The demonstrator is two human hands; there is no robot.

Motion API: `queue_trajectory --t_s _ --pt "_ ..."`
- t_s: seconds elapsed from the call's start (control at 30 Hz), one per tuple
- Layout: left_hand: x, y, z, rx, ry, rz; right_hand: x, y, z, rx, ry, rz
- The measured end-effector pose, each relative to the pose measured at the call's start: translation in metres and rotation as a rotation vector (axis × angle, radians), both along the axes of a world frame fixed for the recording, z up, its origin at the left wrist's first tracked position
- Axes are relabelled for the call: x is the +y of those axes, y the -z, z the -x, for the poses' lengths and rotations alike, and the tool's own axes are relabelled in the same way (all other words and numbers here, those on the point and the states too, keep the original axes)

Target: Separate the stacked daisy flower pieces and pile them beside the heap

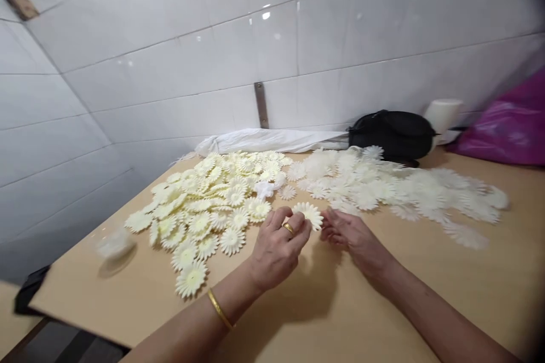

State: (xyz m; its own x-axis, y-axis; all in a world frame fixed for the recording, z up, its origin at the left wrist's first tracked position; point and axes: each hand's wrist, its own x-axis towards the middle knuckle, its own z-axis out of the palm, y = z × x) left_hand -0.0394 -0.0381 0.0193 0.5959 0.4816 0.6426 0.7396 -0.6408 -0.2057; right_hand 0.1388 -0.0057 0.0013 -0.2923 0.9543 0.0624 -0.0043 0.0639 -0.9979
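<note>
One pale daisy-shaped flower (309, 215) is held up over the table between my two hands. My left hand (281, 244), with a gold ring and a bangle, is closed on its left side. My right hand (351, 235) has its fingers pressed together at the flower's right edge; whatever its fingertips pinch is too small to make out. Left of my hands lies a heap of light yellow flowers (200, 222). A heap of whiter, thinner flower pieces (383, 187) spreads behind and right of my right hand.
A small clear container (114, 244) stands at the wooden table's (149, 306) left. Along the tiled wall lie a white cloth (264, 139), a black case (392, 133), a white cylinder (443, 114) and a magenta bag (504, 125).
</note>
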Motion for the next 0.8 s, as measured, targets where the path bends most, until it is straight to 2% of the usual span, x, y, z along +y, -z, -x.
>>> queue_trajectory --t_s 0.07,0.17,0.23,0.3,0.37,0.43,0.5,0.63,0.8 --pt "0.009 0.003 -0.021 -0.062 0.111 -0.008 0.003 -0.001 -0.001 0.189 -0.104 0.068" --pt "0.02 0.011 -0.046 -0.304 0.208 0.13 0.011 -0.002 -0.009 0.334 0.009 0.034" --pt "0.023 0.015 -0.059 -0.628 0.16 0.356 0.017 -0.003 -0.015 0.354 0.104 0.005" --pt "0.022 0.016 -0.069 -0.987 0.064 0.658 0.021 -0.002 -0.018 0.328 0.193 -0.018" --pt "0.019 0.016 -0.077 -1.222 0.034 0.95 0.024 0.0 -0.018 0.272 0.264 -0.044" --pt "0.016 0.014 -0.081 -1.322 0.093 1.147 0.024 0.002 -0.016 0.212 0.293 -0.068" --pt "0.016 0.013 -0.083 -1.386 0.162 1.242 0.023 0.005 -0.012 0.157 0.302 -0.074" --pt "0.019 0.015 -0.079 -1.511 0.202 1.334 0.019 0.009 -0.007 0.027 0.298 -0.042" --pt "0.022 0.018 -0.071 -1.555 0.203 1.347 0.014 0.006 -0.006 0.026 0.158 0.046"
